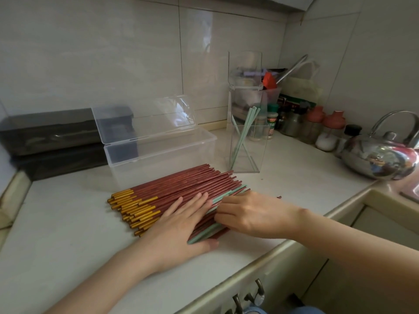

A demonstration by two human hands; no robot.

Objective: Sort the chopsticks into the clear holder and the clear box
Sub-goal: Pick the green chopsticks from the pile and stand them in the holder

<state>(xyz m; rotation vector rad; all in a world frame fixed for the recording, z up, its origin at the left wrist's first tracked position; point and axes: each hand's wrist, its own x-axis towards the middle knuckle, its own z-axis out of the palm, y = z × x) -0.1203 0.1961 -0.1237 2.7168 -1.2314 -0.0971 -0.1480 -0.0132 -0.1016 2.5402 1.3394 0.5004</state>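
Kitchen counter [294,177]: red chopsticks [181,189] lying in front of clear box [158,155], long axis running toward holder [246,146]. Left hand [179,225] pressing flat, fingers spread; right hand [251,214] nearer holder, pinching green chopsticks [229,194].

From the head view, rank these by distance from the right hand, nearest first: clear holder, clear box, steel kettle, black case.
Measured from the right hand, which rests on the chopstick pile:
1. Clear holder, upright just behind the hand, a few green chopsticks inside.
2. Clear box, behind and to the left, lid open.
3. Steel kettle, far right by the sink edge.
4. Black case, far left against the wall.
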